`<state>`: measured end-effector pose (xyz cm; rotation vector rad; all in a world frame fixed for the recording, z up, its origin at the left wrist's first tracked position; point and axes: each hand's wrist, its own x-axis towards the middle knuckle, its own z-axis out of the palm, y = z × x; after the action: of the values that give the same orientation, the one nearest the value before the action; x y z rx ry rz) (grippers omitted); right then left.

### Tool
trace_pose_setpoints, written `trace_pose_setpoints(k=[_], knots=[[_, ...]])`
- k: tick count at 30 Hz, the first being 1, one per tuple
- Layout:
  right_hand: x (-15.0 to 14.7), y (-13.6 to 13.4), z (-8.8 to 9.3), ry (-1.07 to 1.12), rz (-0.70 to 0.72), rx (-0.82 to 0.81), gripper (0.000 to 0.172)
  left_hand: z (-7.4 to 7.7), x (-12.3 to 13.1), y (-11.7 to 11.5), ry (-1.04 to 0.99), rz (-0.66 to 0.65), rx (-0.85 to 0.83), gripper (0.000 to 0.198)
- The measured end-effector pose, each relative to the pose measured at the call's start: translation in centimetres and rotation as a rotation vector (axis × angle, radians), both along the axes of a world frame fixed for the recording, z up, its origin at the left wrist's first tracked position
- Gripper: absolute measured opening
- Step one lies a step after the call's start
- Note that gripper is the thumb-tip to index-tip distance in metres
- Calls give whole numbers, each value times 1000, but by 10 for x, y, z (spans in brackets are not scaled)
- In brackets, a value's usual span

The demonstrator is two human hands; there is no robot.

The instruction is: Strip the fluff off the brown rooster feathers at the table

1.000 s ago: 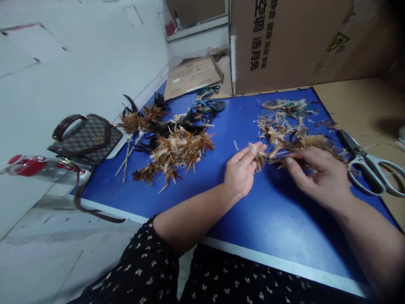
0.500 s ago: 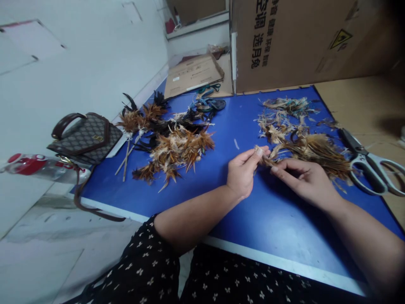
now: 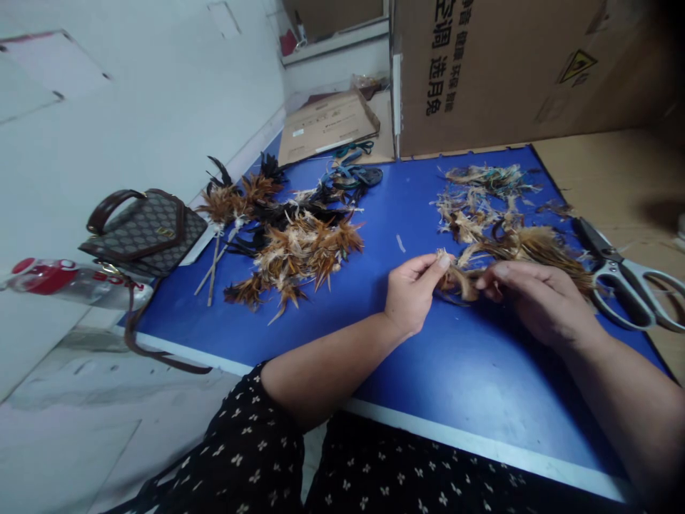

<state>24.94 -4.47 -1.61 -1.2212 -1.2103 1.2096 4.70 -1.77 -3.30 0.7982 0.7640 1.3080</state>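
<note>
Between the thumb and fingers of my left hand (image 3: 414, 289) is pinched the pale end of a small brown feather bunch (image 3: 459, 283). Its tips fan out to the right, above the blue table mat (image 3: 471, 392). My right hand (image 3: 540, 296) is at those tips, thumb and fingers closed together by the bunch; whether it grips a feather there is hard to make out. Just behind my right hand lies a larger pile of brown and tan feathers (image 3: 535, 250). Grey-handled scissors (image 3: 626, 275) rest to the right of that pile.
Brown and black feather bunches (image 3: 307, 250) lie on the left, with thin sticks (image 3: 214, 268) beside them. A patterned handbag (image 3: 147, 232) and a plastic bottle (image 3: 75, 282) are further left. Bluish feather scraps (image 3: 486, 180) lie at the back, before a large cardboard box (image 3: 514, 71).
My right hand has shifted slightly right and up, away from my left hand. The feather bunch between them now shows more spread and curled. My left hand stays nearly in place.
</note>
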Motion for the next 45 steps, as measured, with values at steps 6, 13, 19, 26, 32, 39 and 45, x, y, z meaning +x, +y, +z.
trace_pose_setpoints(k=[6, 13, 19, 26, 32, 39, 45], knots=[[-11, 0, 7, 110, 193, -165, 58, 0, 1, -5, 39, -35, 42, 36], [-26, -5, 15, 198, 335, -201, 52, 6, 1, -11, 62, -66, 118, 37], [-31, -7, 13, 288, 358, -199, 48, 5, 0, -11, 61, -83, 139, 31], [-31, -8, 11, 297, 277, -166, 43, 2, -1, -8, 136, -49, 231, 24], [-21, -9, 5, 125, 183, -10, 43, -5, 2, -3, 111, -11, 116, 27], [-20, -11, 11, -208, 132, 165, 51, -8, 3, -2, -50, -181, -134, 41], [-21, -10, 7, -337, 159, 277, 46, 1, 0, -3, -138, -214, -178, 38]])
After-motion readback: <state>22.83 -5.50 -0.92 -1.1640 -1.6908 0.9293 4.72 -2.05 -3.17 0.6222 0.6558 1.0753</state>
